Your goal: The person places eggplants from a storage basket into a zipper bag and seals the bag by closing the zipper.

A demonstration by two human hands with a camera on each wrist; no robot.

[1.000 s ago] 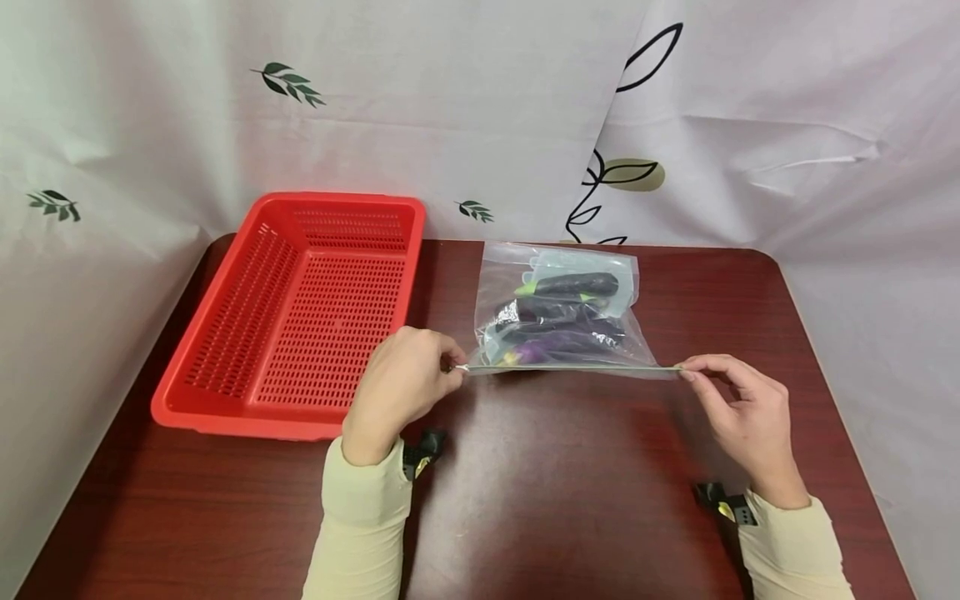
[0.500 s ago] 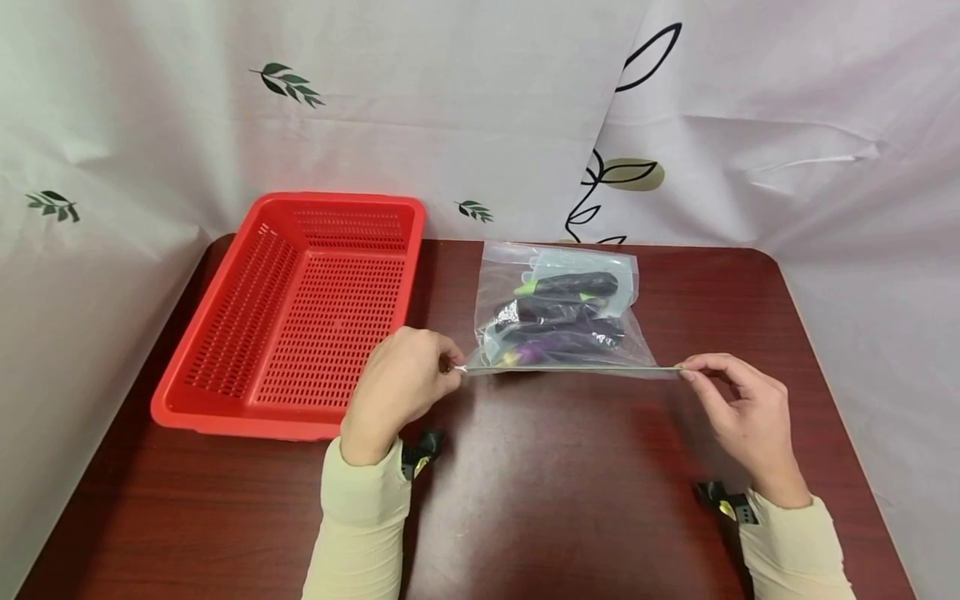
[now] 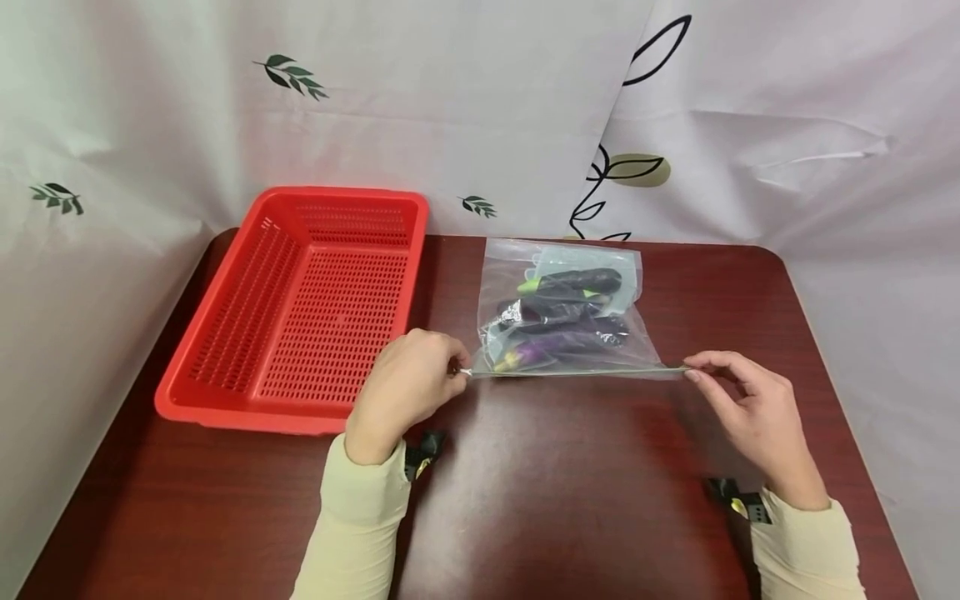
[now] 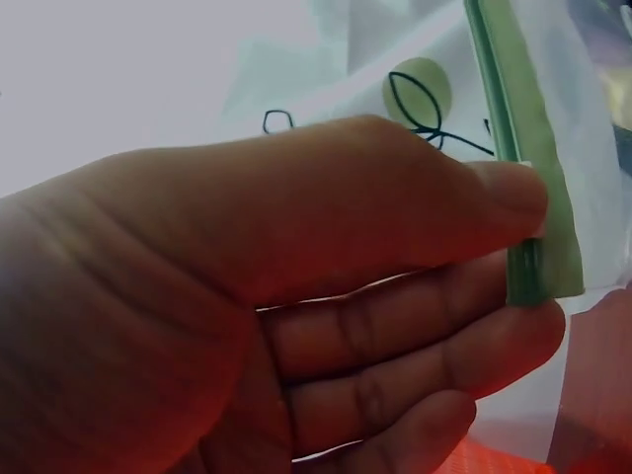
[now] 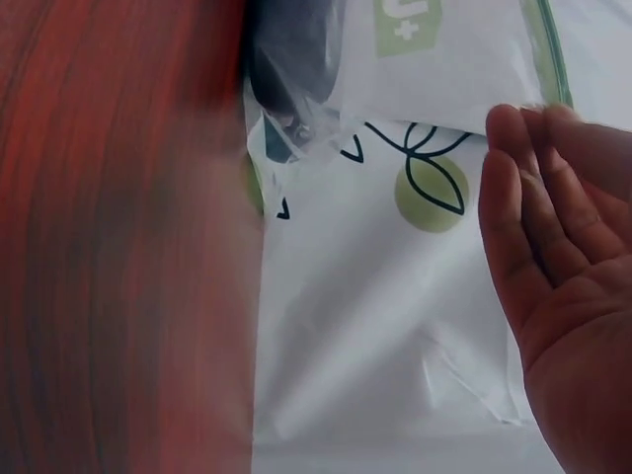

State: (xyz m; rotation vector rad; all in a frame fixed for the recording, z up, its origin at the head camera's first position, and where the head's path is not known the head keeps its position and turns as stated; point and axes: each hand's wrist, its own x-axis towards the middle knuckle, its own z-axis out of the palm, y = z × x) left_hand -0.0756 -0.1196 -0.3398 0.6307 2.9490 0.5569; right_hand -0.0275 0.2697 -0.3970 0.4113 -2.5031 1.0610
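A clear zip bag (image 3: 495, 267) with a green seal strip (image 3: 577, 372) lies on the table, its sealing edge toward me and stretched straight. Inside are several dark eggplants (image 3: 573, 283), one with a purple and yellowish end. Behind them shows a pale bluish area; I cannot tell whether it is print or a sheet. My left hand (image 3: 408, 387) pinches the strip's left end, where a small white piece shows beside the thumb (image 4: 509, 193). Between thumb and fingertips, my right hand (image 3: 750, 408) pinches the right end. In the right wrist view, a green printed mark (image 5: 407, 25) is on the bag.
A red perforated plastic basket (image 3: 168, 387) stands at the left, right behind my left hand. The dark reddish wooden table (image 3: 540, 492) ends at a white curtain (image 3: 375, 108) with leaf prints at the back and sides. Both wrists carry black camera straps.
The head view has shifted slightly. The bag's front edge sits a little lower in view, and more of the purple eggplant's yellowish end shows. Both hands keep their hold on the bag.
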